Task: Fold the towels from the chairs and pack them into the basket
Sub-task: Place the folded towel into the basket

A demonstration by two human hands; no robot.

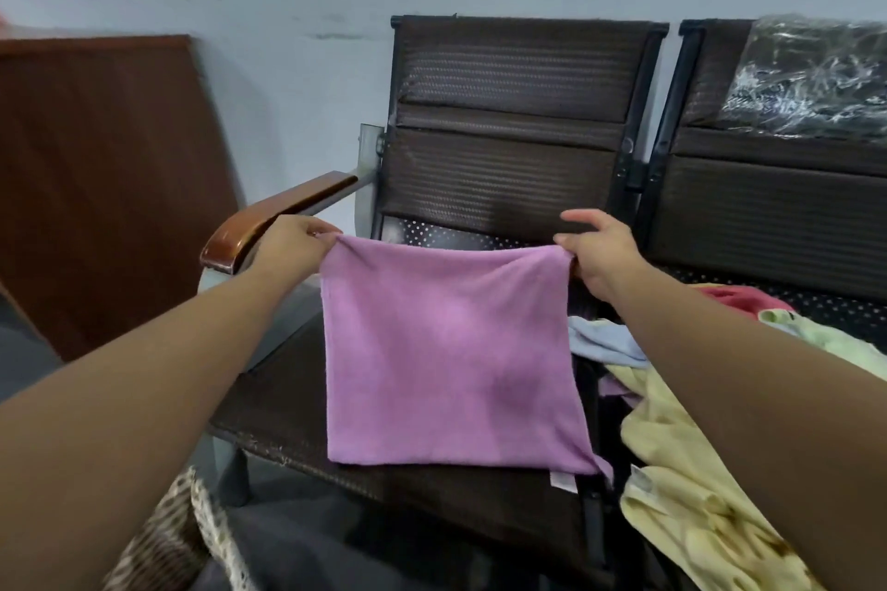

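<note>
Fingers (322,229) of the left hand (288,247) and of the right hand (600,254) each pinch a top corner of a square, fleecy purple towel (451,350). It is stretched flat and hangs over the dark woven seat of a chair (283,413). Crumpled soft yellow towels (672,470) lie just beside it on the right.

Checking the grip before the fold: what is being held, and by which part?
The purple towel, hanging flat. The left hand pinches its upper left corner and the right hand holds its upper right corner.
</note>
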